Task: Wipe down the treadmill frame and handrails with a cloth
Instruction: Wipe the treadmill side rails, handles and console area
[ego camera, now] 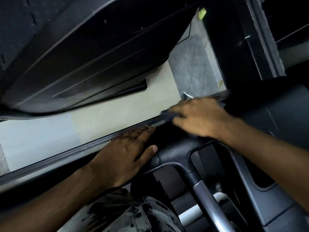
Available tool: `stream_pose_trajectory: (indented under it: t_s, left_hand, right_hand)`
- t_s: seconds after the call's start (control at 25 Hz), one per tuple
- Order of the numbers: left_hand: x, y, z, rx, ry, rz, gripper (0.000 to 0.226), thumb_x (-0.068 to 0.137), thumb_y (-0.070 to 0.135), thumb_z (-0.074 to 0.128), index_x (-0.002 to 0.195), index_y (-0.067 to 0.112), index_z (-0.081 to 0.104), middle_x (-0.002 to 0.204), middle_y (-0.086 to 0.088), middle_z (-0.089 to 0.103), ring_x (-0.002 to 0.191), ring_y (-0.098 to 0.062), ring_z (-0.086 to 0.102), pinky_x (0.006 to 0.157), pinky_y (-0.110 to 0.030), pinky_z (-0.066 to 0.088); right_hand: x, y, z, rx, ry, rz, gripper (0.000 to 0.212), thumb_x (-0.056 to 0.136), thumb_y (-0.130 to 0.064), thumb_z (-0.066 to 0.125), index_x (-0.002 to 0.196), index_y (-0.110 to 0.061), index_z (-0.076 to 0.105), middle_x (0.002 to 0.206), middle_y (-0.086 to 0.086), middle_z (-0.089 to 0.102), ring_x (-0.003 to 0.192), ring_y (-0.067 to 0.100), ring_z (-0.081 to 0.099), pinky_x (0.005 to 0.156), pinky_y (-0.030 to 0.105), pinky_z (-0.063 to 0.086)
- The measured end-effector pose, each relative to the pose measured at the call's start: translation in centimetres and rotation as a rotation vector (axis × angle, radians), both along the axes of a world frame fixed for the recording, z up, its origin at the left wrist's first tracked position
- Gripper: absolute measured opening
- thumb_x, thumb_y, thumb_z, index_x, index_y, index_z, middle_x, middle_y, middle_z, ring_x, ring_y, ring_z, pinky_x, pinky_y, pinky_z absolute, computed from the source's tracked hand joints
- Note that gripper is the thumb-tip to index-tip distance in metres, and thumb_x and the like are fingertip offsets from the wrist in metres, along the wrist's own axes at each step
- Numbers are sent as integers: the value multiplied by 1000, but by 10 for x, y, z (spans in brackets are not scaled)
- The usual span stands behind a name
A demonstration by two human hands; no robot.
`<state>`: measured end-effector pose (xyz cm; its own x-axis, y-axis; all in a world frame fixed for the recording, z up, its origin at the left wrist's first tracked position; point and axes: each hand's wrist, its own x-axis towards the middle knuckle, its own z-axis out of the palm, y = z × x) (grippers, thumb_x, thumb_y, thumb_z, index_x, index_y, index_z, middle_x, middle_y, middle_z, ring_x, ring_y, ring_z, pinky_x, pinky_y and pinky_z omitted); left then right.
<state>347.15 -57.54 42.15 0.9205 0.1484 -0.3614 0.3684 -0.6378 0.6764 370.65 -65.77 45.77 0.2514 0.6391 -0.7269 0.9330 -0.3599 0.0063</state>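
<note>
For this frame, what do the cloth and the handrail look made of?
Cloth: dark soft fabric, bunched under the right hand; motion blur hides the weave. Handrail: matte black with a fine grain, likely moulded plastic or rubber; its lower bar is grey with a soft sheen, perhaps metal.

Indoor exercise area; gym or home cannot be determined. Indicators: black treadmill handrail at lower centre, large dark moulded machine housing at upper left, pale smooth floor and grey speckled flooring between them.
</note>
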Motion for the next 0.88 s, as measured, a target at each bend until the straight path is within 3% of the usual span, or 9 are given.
stream_pose_trajectory:
  t_s: [0.08,0.24,0.32,0.4,0.48,0.52,0.64,0.8,0.88]
  left_hand:
    - [9,-1,-3,-12,-11,2,75,90,66,6,155,28,17,159,9,26,144,-4,23,117,-18,16]
    - [23,-4,-5,-60,-7,-9,78,88,69,6,155,30,15,160,13,22,145,-1,19,117,-17,15]
    - [31,-6,-6,-45,-21,-32,77,89,67,7,155,29,16,160,11,23,144,-2,21,117,-18,16]
    - [38,-7,-8,-49,-18,-50,78,88,68,6,155,29,14,161,12,20,145,-1,19,118,-19,16]
    - [43,-8,-7,-71,-7,-66,80,86,69,4,155,31,11,161,14,16,145,3,13,118,-18,12]
    - [45,-8,-7,-78,-3,-72,80,85,70,4,155,31,11,161,15,15,145,5,11,118,-17,11]
    - [49,-9,-8,-96,-10,-80,78,86,69,6,155,33,11,162,13,14,145,5,9,119,-19,10]
    - [56,-10,-8,-123,8,-94,81,85,71,5,155,32,8,162,14,11,145,7,5,118,-17,6]
    - [63,-11,-10,-119,-6,-111,81,86,69,5,156,29,10,162,11,12,146,5,6,118,-16,5]
  right_hand:
    - [5,-9,-2,-26,87,-1,59,89,-62,22,143,-49,42,151,-13,48,133,21,50,106,45,42]
    - [50,6,3,-182,-162,-158,56,94,-63,27,141,-43,49,152,-1,48,134,31,46,105,51,36]
    - [19,-4,2,-53,36,17,46,99,-55,33,143,-48,44,152,-8,48,135,23,47,107,46,38]
    - [29,-4,6,-75,104,-15,40,98,-51,37,136,-49,49,146,-11,53,129,21,52,103,42,41]
    - [63,4,6,-206,-69,-130,34,97,-47,40,126,-43,57,142,-5,56,124,26,53,101,43,41]
    - [69,7,4,-236,-95,-126,35,98,-48,39,127,-43,58,143,-4,55,126,28,52,102,44,41]
    - [43,2,-5,-134,142,-12,43,94,-60,35,134,-53,51,144,-12,55,128,21,53,105,44,41]
    - [90,5,-14,-271,-97,-137,60,88,-68,28,133,-42,57,145,-2,55,127,29,53,105,46,42]
    - [72,-4,2,-182,-2,-54,53,96,-61,28,144,-46,47,152,-5,48,135,26,47,108,43,39]
